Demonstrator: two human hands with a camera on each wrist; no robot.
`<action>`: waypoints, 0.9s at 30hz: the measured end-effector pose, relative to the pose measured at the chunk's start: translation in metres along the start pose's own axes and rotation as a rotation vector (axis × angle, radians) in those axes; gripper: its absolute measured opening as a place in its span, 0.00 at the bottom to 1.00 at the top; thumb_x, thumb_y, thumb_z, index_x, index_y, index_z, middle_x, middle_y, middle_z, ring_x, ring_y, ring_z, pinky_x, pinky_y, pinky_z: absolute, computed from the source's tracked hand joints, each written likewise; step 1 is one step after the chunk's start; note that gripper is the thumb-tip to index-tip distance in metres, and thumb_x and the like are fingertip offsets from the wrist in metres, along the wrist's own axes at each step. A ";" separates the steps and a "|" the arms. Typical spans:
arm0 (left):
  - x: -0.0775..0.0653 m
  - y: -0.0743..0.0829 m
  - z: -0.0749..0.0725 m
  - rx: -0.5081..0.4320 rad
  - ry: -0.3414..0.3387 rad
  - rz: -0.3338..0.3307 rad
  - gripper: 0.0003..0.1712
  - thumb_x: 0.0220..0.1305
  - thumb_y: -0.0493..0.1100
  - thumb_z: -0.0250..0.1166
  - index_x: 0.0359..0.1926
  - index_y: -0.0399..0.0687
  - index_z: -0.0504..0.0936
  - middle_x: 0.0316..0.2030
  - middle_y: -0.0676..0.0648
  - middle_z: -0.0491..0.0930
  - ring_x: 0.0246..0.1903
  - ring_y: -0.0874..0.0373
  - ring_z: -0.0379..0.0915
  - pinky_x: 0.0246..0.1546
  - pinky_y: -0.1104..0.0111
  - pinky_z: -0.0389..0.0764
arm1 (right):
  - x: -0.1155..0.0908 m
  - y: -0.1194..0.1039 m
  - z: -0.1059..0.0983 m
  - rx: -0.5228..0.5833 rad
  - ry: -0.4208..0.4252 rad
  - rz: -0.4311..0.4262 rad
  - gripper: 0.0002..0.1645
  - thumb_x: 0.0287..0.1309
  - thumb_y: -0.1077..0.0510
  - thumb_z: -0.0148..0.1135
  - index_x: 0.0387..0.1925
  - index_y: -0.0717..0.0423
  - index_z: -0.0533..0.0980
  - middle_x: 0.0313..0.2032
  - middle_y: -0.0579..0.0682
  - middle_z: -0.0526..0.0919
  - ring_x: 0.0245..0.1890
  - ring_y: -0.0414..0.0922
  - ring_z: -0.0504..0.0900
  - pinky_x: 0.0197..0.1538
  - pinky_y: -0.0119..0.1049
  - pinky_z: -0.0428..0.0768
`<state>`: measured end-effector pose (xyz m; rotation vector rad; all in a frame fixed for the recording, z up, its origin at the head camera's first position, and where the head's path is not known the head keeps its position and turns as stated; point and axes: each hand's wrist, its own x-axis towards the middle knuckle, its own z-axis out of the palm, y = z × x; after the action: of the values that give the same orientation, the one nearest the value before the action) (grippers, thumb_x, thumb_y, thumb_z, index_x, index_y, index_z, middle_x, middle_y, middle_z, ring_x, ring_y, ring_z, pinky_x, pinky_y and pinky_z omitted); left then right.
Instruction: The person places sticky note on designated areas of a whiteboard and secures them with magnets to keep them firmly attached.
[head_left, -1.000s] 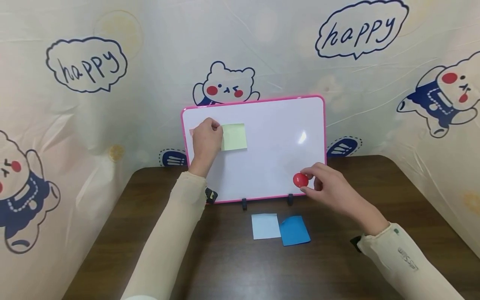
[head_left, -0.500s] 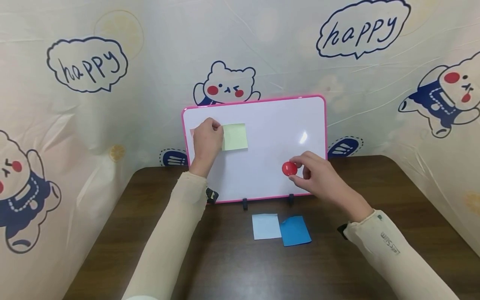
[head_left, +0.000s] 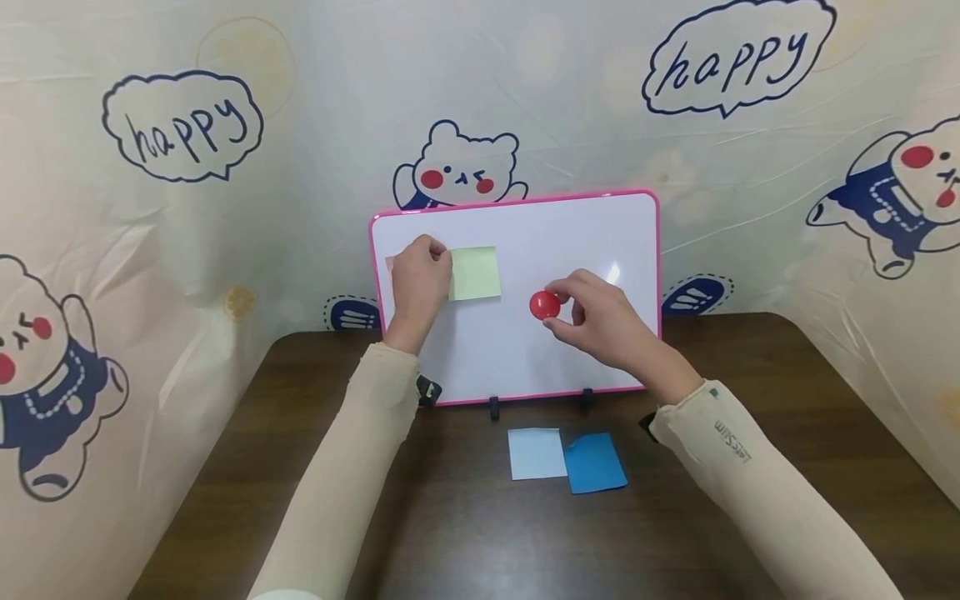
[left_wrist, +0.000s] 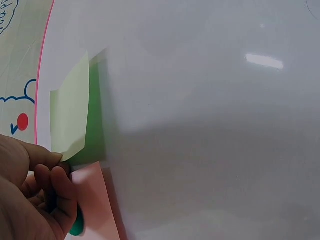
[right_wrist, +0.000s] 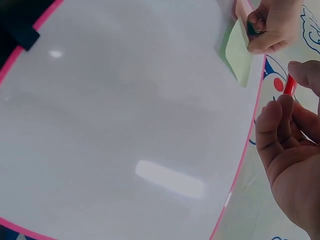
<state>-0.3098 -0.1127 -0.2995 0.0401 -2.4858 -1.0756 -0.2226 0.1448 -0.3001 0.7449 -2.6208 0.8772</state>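
Note:
My left hand (head_left: 418, 287) pinches the edge of a light green sticky note (head_left: 476, 273) at the upper left of the pink-framed whiteboard (head_left: 480, 358). In the left wrist view this note stands curled out from the board, its lower corner between thumb and finger. Just below it there, a pink sticky note (left_wrist: 97, 200) lies on the board with a green round magnet (left_wrist: 77, 225) on it, both partly behind my fingers. My right hand (head_left: 603, 321) holds a red round magnet (head_left: 544, 305) by its rim between thumb and fingertips, in front of the board, right of the green note.
On the brown table (head_left: 480, 542), a pale blue sticky note (head_left: 537, 454) and a darker blue sticky note (head_left: 596, 463) lie side by side before the board. Black feet (head_left: 494, 408) support its lower edge. A printed curtain (head_left: 322, 167) hangs behind.
My right hand has moved up and left with the red magnet, from the board's lower right toward the green note. My left hand keeps its pinch on the note in the same place.

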 end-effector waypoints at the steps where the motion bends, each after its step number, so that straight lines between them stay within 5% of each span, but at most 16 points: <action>1: 0.000 0.000 0.000 0.000 -0.002 0.000 0.10 0.73 0.43 0.59 0.45 0.42 0.81 0.38 0.45 0.81 0.37 0.52 0.75 0.40 0.64 0.80 | 0.003 -0.001 0.000 -0.003 0.001 -0.001 0.34 0.48 0.57 0.80 0.58 0.55 0.78 0.46 0.49 0.79 0.36 0.44 0.77 0.36 0.37 0.84; 27: -0.002 0.002 -0.002 0.003 -0.006 -0.009 0.10 0.73 0.44 0.60 0.46 0.42 0.81 0.39 0.46 0.82 0.37 0.53 0.75 0.39 0.65 0.80 | 0.066 -0.023 0.023 -0.005 0.036 -0.072 0.32 0.53 0.57 0.77 0.59 0.59 0.77 0.48 0.53 0.78 0.47 0.50 0.78 0.44 0.37 0.82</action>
<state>-0.3074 -0.1121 -0.2977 0.0492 -2.4943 -1.0775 -0.2671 0.0895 -0.2799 0.8085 -2.5470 0.8552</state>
